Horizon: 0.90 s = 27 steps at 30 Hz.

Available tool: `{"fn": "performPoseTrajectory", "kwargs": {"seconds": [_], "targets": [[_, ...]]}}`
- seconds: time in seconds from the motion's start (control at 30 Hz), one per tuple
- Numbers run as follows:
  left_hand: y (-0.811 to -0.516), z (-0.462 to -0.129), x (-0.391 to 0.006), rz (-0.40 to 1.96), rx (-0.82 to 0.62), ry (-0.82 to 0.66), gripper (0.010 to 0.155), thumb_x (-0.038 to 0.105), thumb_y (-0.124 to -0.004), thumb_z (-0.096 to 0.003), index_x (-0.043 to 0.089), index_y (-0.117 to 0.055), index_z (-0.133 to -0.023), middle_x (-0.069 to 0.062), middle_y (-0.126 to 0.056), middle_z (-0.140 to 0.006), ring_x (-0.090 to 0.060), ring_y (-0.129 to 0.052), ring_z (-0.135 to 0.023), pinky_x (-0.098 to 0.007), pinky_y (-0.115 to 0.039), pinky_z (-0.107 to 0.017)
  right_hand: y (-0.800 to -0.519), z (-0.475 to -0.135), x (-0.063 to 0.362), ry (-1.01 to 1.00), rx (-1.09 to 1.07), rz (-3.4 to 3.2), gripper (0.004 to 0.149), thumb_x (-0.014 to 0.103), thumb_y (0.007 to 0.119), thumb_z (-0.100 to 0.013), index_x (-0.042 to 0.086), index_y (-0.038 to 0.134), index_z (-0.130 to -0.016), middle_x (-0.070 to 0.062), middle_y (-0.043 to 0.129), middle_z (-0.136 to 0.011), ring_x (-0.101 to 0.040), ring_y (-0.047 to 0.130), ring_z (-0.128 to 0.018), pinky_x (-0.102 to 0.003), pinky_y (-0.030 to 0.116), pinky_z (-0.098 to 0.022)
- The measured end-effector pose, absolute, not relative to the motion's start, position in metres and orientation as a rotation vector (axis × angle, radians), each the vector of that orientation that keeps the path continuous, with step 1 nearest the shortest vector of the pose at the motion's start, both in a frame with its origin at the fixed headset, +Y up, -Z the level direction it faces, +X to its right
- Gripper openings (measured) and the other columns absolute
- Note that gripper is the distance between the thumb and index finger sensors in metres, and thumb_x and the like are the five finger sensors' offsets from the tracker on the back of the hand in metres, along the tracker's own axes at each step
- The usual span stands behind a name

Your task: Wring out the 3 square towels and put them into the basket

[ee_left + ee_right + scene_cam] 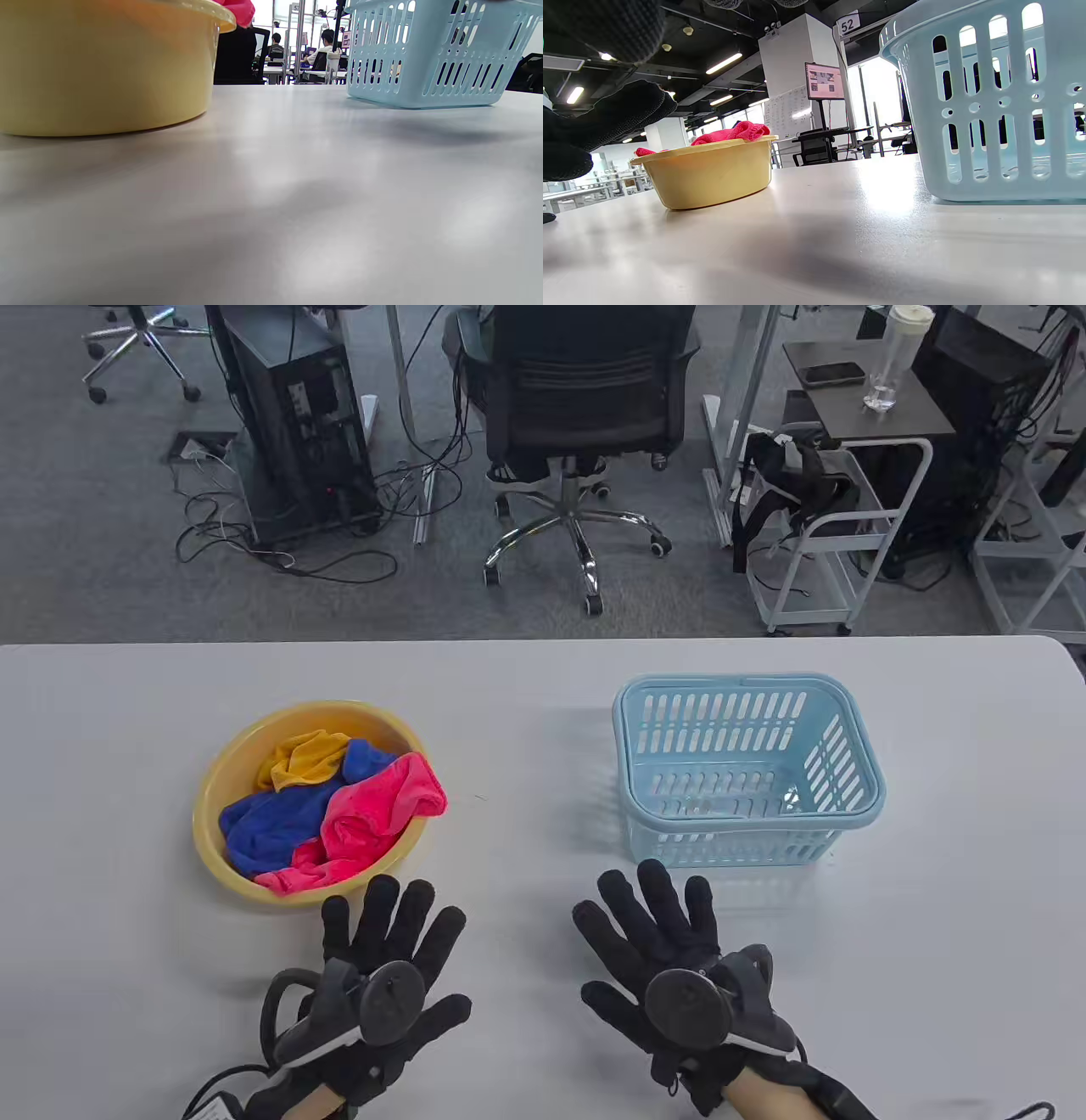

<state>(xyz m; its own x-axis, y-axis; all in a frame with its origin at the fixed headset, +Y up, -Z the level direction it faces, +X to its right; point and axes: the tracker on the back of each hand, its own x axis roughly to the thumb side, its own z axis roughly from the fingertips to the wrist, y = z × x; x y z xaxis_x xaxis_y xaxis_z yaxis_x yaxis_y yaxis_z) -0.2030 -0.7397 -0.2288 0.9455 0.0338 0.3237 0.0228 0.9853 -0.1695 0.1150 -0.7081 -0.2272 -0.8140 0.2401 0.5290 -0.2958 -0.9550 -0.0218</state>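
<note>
Three towels, pink (pixel 377 814), blue (pixel 276 823), yellow (pixel 305 757), lay bunched in yellow basin (pixel 212 806) on worktop (pixel 526 780), none in basket (pixel 857 763). Left hand (pixel 386 976) lay flat, fingers spread, grip holding nothing, fingertips just short of basin's near rim. Right hand (pixel 670 959) likewise splayed and empty, just before basket. Basin lay straight ahead of left hand, so left nearer; pink towel closest, draped over near rim.

Table: I see a white table (pixel 543 704).
Behind it: 1 black office chair (pixel 585 398), a computer tower (pixel 297 415) with floor cables.
Far right: a white cart (pixel 836 534), side desk with phone (pixel 833 373) and bottle (pixel 904 347).
</note>
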Motion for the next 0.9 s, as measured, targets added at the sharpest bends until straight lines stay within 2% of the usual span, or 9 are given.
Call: {"fn": "performPoseTrajectory", "kwargs": {"seconds": [0.9], "targets": [[-0.7343, -0.2242, -0.2067, 0.008, -0.196, -0.352, 0.086, 0.085, -0.053, -0.0442, 0.058, 0.011, -0.096, 0.02, 0.019, -0.109, -0.017, 0.031, -0.101, -0.056, 0.016, -0.071, -0.7147, -0.2265, 0.1108, -0.106, 0.79, 2.701, 0.077, 0.063, 0.063, -0.053, 0.039, 0.018, -0.11, 0.003, 0.009, -0.12, -0.038, 0.002, -0.109, -0.065, -0.001, -0.069]]}}
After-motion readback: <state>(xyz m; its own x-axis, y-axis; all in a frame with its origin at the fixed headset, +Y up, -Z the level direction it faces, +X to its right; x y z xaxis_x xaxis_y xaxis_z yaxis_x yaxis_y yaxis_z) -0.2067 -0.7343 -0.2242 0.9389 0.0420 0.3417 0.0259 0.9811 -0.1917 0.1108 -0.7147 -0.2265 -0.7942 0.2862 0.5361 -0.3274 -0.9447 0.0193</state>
